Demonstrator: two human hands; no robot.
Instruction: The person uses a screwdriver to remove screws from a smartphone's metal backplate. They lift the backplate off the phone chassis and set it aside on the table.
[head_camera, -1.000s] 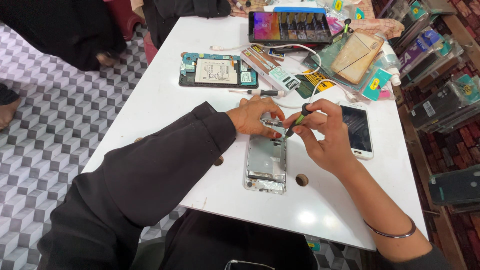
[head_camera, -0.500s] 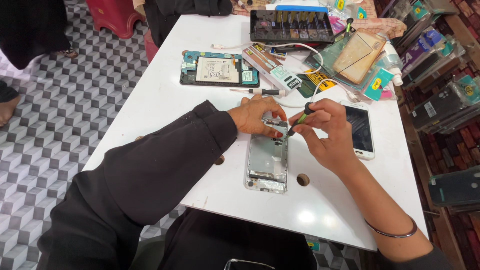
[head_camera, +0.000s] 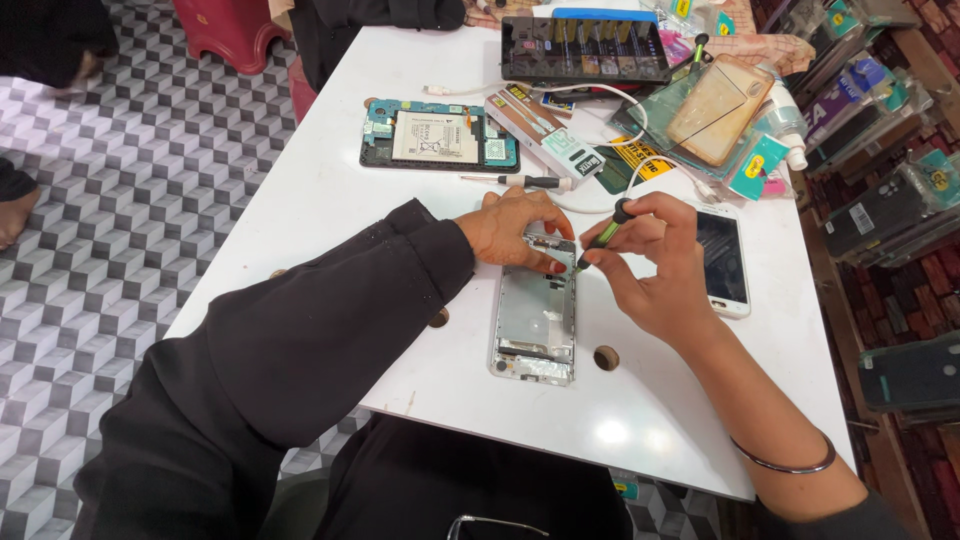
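Steadying opened phone, screwdriver above

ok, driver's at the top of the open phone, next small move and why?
Probably turn the screwdriver in place. The right hand pinches it with the tip down at the top edge of the open phone, and the left hand presses that end flat on the table, so it looks steadied.
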